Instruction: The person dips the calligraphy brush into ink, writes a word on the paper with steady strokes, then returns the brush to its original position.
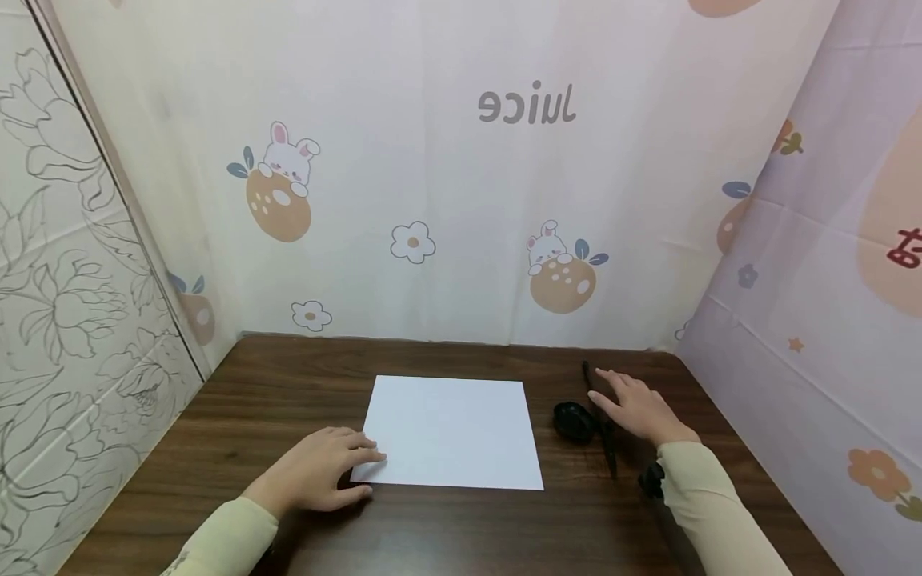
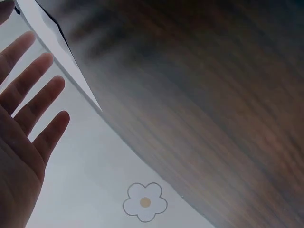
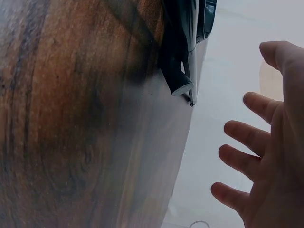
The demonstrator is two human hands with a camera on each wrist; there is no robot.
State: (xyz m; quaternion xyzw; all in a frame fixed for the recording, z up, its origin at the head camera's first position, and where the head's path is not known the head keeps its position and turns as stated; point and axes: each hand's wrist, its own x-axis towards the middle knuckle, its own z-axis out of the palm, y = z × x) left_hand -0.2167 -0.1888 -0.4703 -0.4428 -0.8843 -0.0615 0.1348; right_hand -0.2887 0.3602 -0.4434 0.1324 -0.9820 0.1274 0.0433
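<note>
A blank white sheet of paper [image 1: 450, 432] lies flat on the wooden table. My left hand [image 1: 320, 468] is at its left edge, with fingertips overlapping the paper in the head view; the left wrist view shows the fingers spread and holding nothing. To the paper's right are a black round, bowl-like piece [image 1: 574, 422] with a short handle and a thin black pen-like stick [image 1: 611, 460] lying across that handle. My right hand [image 1: 637, 406] is just right of them, thumb and fingers extended; in the right wrist view the palm holds nothing, with the black handle [image 3: 176, 78] beyond the fingertips.
The dark wooden table [image 1: 432, 532] ends at a pale printed curtain [image 1: 432, 160] behind it. More patterned cloth hangs along the left and right sides. Something small and black [image 1: 651, 478] sits at the right wrist.
</note>
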